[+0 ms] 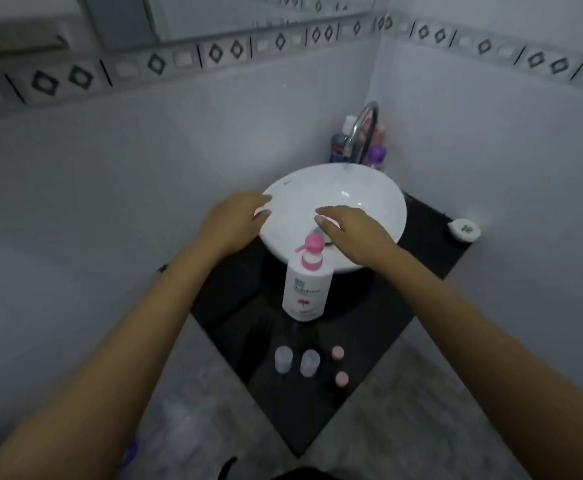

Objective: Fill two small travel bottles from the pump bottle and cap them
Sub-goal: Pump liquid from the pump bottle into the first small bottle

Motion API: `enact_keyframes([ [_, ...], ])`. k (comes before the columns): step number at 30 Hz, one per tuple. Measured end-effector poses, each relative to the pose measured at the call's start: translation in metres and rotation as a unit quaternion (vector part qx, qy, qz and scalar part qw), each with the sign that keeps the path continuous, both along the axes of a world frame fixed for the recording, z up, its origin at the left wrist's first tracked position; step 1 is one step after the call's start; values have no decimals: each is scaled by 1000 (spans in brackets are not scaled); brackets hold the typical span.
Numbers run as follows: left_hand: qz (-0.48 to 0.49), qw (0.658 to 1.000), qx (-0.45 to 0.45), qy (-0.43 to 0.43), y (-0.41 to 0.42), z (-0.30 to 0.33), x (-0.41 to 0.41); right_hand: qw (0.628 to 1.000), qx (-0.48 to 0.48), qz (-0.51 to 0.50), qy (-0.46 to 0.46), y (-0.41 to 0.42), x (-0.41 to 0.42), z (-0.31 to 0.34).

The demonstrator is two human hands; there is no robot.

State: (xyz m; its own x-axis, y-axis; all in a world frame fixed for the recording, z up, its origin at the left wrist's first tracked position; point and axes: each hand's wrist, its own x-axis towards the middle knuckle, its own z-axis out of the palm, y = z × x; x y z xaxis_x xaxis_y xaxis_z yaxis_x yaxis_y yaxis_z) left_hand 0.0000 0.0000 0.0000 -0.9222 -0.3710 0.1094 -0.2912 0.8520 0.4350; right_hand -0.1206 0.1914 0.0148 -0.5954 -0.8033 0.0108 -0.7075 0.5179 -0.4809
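Observation:
A white pump bottle (306, 289) with a pink pump head stands on the black counter (380, 327), just in front of the white basin (380, 209). Near the counter's front corner stand two small clear travel bottles (284, 358) (310, 362), both uncapped. Two pink caps (337, 352) (342, 378) lie to their right. My left hand (234, 220) hovers over the basin's left rim, fingers apart and holding nothing. Over the basin, just behind the pump head, my right hand (349, 233) is spread flat and holds nothing.
A chrome tap (364, 129) rises behind the basin, with several toiletry bottles (375, 155) in the corner. A small white dish (463, 229) sits at the counter's right corner. Tiled walls close in on both sides. The grey floor lies below the counter's front point.

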Motion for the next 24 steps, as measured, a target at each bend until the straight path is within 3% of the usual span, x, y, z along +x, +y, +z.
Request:
enact_keyframes([
  [3,67,990,121,25,11,-51,41,993,-96,-24,-72,-3,11,-20],
  [7,51,958,268,-87,47,-127,93,969,-171,-68,-167,-8,19,-41],
  [11,16,944,306,-124,81,-170,114,960,-194,-79,-187,-9,22,-49],
  [24,46,954,292,-41,106,-188,104,956,-199,-88,-195,-9,22,-51],
])
